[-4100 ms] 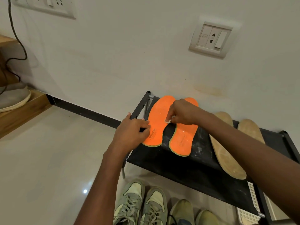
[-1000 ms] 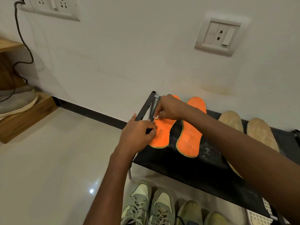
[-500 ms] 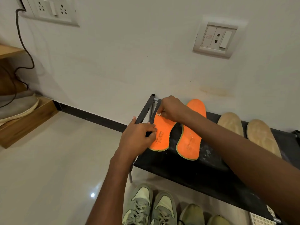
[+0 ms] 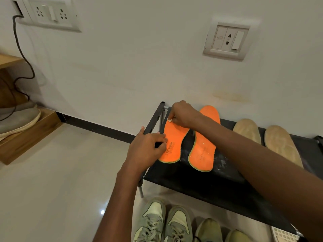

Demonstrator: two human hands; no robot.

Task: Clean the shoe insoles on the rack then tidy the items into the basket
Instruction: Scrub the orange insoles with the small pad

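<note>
The right hand (image 4: 181,114) pinches a small white eraser-like piece (image 4: 169,120) against the toe of the left flat orange foam insole (image 4: 172,144); the left hand (image 4: 146,149) presses its heel onto the black fabric-topped metal rack (image 4: 201,182); hard rubbing could slide it off the near edge; white crumbs dot the rack; beige tiled floor, white wall behind.

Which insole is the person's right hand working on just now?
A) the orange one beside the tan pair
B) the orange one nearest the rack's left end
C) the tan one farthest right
B: the right hand pinches a small white thing against the toe of the left orange insole, which the left hand steadies.
</note>
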